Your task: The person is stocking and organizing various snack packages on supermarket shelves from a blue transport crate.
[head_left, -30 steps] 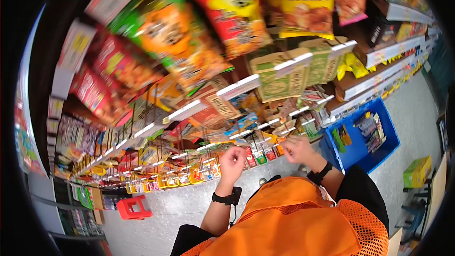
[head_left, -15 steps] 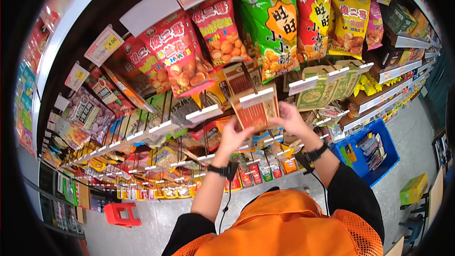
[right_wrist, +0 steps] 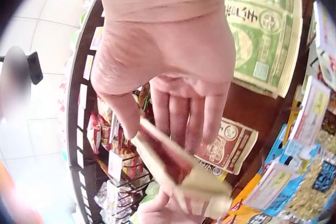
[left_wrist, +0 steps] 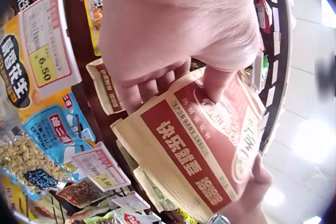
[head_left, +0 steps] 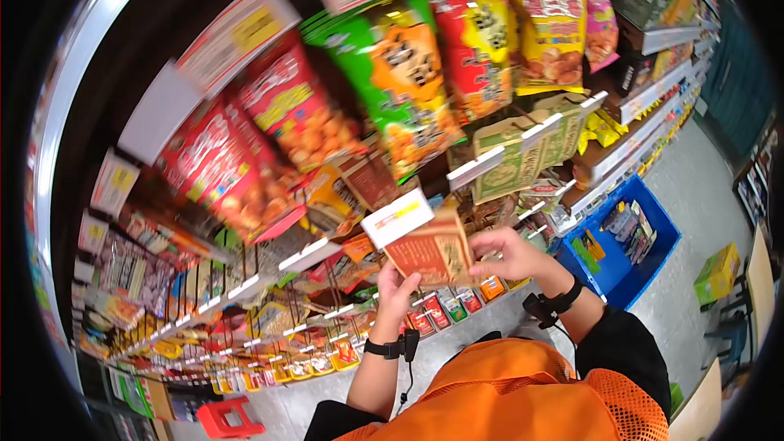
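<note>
Now both previously empty hands [head_left: 394,298] [head_left: 513,255] grip red-brown packet [head_left: 433,255].

The person wears a bright orange vest [head_left: 498,392], smooth in the middle, with open-holed orange mesh [head_left: 629,404] towards its sides. A black left sleeve [head_left: 339,419] and a black right sleeve [head_left: 627,345] flank the vest. Farther out from it, a black left wristband [head_left: 380,349] bears a small black box [head_left: 409,346]; a thin dark cable [head_left: 403,398] runs from there beside the vest. A black right wristband [head_left: 565,298] matches.
</note>
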A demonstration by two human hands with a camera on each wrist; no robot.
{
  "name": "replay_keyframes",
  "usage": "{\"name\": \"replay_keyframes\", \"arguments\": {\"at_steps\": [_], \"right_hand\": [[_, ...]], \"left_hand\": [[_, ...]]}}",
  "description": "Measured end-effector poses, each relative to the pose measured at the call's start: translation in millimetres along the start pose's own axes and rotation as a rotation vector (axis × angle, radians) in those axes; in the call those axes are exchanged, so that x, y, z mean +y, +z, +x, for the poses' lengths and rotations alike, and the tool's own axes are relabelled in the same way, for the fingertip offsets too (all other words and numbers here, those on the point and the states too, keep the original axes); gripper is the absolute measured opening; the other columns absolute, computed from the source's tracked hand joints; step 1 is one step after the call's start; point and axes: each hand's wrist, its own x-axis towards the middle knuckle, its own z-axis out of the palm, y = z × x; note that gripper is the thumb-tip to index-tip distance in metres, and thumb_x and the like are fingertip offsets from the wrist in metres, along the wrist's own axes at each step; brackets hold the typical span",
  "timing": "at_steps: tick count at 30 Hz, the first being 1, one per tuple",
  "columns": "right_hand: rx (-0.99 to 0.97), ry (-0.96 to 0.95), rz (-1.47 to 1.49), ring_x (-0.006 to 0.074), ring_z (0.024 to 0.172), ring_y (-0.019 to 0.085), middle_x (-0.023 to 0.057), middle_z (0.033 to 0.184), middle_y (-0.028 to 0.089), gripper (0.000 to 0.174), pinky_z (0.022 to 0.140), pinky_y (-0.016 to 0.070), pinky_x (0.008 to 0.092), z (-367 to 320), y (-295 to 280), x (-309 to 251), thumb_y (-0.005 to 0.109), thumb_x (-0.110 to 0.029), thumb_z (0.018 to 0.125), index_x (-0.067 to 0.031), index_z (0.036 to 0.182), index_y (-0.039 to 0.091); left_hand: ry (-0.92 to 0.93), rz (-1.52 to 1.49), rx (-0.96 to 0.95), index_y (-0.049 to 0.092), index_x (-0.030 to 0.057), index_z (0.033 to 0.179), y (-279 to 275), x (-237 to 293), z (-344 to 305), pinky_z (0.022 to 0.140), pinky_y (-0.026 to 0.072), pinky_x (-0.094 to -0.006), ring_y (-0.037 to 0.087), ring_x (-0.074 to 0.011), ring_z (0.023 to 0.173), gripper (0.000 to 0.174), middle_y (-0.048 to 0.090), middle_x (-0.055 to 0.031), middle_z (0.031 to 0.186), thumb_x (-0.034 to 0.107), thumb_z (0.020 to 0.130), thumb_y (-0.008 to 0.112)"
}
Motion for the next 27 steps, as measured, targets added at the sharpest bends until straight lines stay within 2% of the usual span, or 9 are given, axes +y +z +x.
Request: {"name": "replay_keyframes", "arguments": {"at_steps": [3,5,7,10,14,18,20,25,27], "right_hand": [[-0.194,0.034,-0.108,0.0291,0.097,0.071,0.0157,0.11,0.073,0.035,0.09,0.0539,0.0377,-41.2,-27.1,-5.2,0.075,-0.009,0.084,0.0016,0.116,0.068],[-0.053,0.083,-0.211,0.0351,0.11,0.066,0.0185,0.123,0.068,0.038,0.095,0.0519,0.0416,-69.1,-35.4,-8.7,0.072,-0.002,0.079,-0.0006,0.117,0.069],[0.357,-0.151,-0.627,0.0339,0.129,0.056,0.0153,0.133,0.063,0.041,0.109,0.0436,0.0468,-91.3,-50.6,-32.7,0.071,-0.003,0.072,-0.005,0.114,0.073],[0.221,-0.227,-0.939,0.0321,0.144,0.04,0.0132,0.141,0.057,0.034,0.12,0.0269,0.0551,-147.3,-93.6,-39.6,0.069,-0.01,0.072,-0.0081,0.105,0.075],[0.111,-0.244,-0.945,0.0295,0.144,0.041,0.0086,0.116,0.066,0.012,0.122,0.0161,0.0632,-225.6,-159.4,-18.3,0.068,-0.018,0.072,-0.0106,0.081,0.067],[0.139,-0.017,-0.811,0.0277,0.115,0.064,0.0074,0.092,0.07,0.011,0.112,0.0404,0.0522,-302.3,-204.4,29.7,0.066,-0.017,0.075,-0.0097,0.083,0.067],[0.157,0.457,-0.533,0.0294,0.083,0.071,0.0089,0.08,0.071,0.012,0.081,0.057,0.0447,-339.3,-216.2,61.4,0.062,-0.013,0.079,-0.0093,0.087,0.07],[0.262,0.928,-0.724,0.0329,0.069,0.07,0.014,0.076,0.07,0.016,0.06,0.0549,0.0454,-439.8,-232.9,208.4,0.06,-0.014,0.082,-0.0104,0.092,0.072],[0.592,0.988,-0.688,0.0365,0.068,0.069,0.0168,0.073,0.069,0.013,0.062,0.0553,0.0479,-468.6,-238.2,252.4,0.062,-0.02,0.088,-0.009,0.089,0.069]], "left_hand": [[-0.176,-0.065,-0.171,0.057,-0.0024,0.129,12.0,-9.3,-3.7,0.095,0.0496,-0.0314,0.063,-0.0155,0.108,0.052,0.067,-0.008,0.12,0.02,0.086,0.077],[-0.332,-0.028,-0.386,0.058,-0.0026,0.129,30.7,-18.2,3.4,0.094,0.0499,-0.0313,0.063,-0.0147,0.108,0.054,0.068,-0.007,0.119,0.021,0.086,0.078],[-0.478,0.002,-0.439,0.059,-0.0025,0.129,60.2,-32.4,16.9,0.095,0.049,-0.0313,0.062,-0.0148,0.109,0.056,0.068,-0.0058,0.12,0.026,0.085,0.079],[-0.621,-0.017,-0.682,0.059,-0.0026,0.132,131.1,-66.4,55.9,0.1,0.0455,-0.0317,0.061,-0.0165,0.113,0.063,0.067,-0.0059,0.122,0.035,0.084,0.078],[-0.824,-0.086,-0.947,0.044,-0.0017,0.147,235.1,-133.6,100.5,0.109,0.0407,-0.0354,0.055,-0.0203,0.127,0.077,0.059,-0.0093,0.139,0.027,0.083,0.077],[-0.698,0.5,-0.998,0.048,0.0051,0.144,310.3,-240.4,121.6,0.102,0.0479,-0.0376,0.058,-0.0234,0.124,0.063,0.061,-0.0145,0.134,0.023,0.09,0.074],[-0.621,0.864,-0.929,0.051,0.0005,0.139,337.1,-274.6,120.0,0.096,0.0518,-0.0372,0.064,-0.0247,0.115,0.058,0.066,-0.016,0.126,0.023,0.091,0.074],[-0.738,0.808,-0.86,0.051,-0.0039,0.136,373.0,-317.8,92.0,0.095,0.0521,-0.0363,0.066,-0.0239,0.11,0.057,0.068,-0.0153,0.12,0.022,0.091,0.074],[-0.768,0.901,-0.926,0.055,0.002,0.136,376.8,-313.5,75.8,0.094,0.0521,-0.0391,0.067,-0.0285,0.111,0.056,0.07,-0.0173,0.117,0.028,0.09,0.074]]}}
